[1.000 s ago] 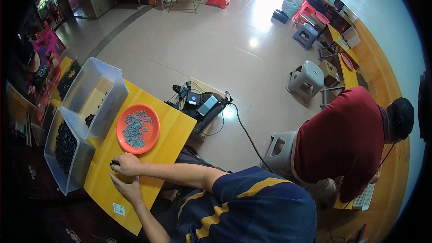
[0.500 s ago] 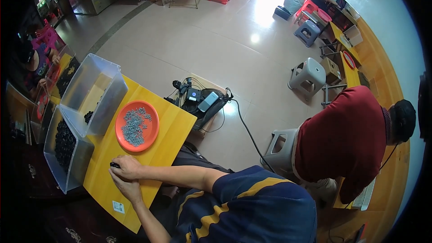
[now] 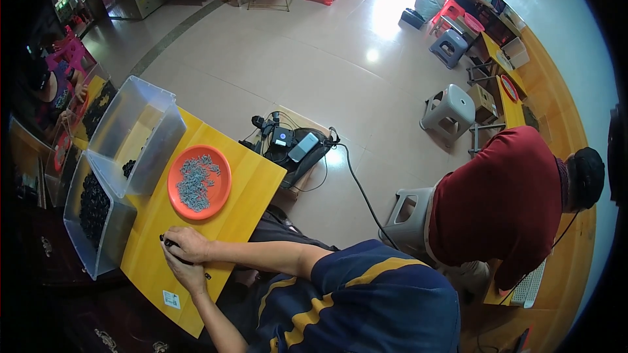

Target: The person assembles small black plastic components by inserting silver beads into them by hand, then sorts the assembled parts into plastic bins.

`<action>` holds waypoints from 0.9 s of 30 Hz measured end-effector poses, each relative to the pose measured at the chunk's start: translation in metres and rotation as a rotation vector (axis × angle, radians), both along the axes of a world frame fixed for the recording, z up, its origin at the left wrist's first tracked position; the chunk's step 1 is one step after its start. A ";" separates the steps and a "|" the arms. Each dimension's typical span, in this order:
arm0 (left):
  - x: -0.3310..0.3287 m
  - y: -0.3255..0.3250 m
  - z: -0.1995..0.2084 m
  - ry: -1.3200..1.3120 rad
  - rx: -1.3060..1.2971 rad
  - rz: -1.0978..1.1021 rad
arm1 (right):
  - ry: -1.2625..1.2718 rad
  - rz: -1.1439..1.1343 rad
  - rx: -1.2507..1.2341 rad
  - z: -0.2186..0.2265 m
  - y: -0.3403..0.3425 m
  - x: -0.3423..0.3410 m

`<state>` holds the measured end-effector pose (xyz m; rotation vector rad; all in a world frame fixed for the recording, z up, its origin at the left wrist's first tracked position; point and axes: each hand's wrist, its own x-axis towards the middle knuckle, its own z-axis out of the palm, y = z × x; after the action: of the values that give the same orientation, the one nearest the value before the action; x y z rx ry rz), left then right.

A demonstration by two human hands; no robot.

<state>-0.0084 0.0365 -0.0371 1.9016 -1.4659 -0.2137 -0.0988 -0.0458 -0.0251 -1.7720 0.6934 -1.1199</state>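
Observation:
My right hand (image 3: 190, 244) and my left hand (image 3: 187, 276) are together over the yellow table (image 3: 242, 189), fingers closed. Black material (image 3: 171, 243), its kind unclear, sticks out at the fingertips, and a dark strip runs between the palms. A small dark piece (image 3: 208, 276) shows beside my left wrist; whether it joins what I hold, I cannot tell. Just beyond my hands is an orange-red plate (image 3: 224, 202) of small grey screws. Left of it stand two clear plastic bins: the nearer bin (image 3: 116, 238) contains many black parts, the farther bin (image 3: 163, 140) a small heap.
A white label (image 3: 171, 299) is stuck near the table's front edge. Beyond the right edge lie chargers and cables (image 3: 284, 137) on a low stand. A grey stool (image 3: 448, 114) stands on the floor. Another person in dark red (image 3: 497, 189) sits to the right.
My hands have shifted slightly and parted a little, exposing the dark strip between them. The small dark piece beside my left wrist now shows. The person in red has moved an arm slightly.

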 end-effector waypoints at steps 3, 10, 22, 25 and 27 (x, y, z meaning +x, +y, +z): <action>0.006 0.000 -0.011 -0.062 -0.063 -0.023 | -0.026 0.012 -0.018 -0.002 -0.001 -0.001; -0.002 0.002 0.006 0.058 -0.058 -0.069 | -0.030 0.043 -0.074 0.003 -0.001 -0.011; 0.002 0.002 -0.003 0.122 -0.123 -0.082 | 0.064 0.060 -0.133 0.001 -0.010 -0.023; -0.002 0.000 0.003 0.116 -0.100 -0.085 | 0.006 0.037 -0.090 0.000 -0.007 -0.012; -0.003 0.002 0.008 0.106 -0.083 -0.065 | -0.042 0.023 -0.062 0.000 -0.005 0.000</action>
<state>-0.0114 0.0384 -0.0291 1.7520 -1.4444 -0.2754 -0.0984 -0.0506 -0.0255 -1.7989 0.6172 -1.1710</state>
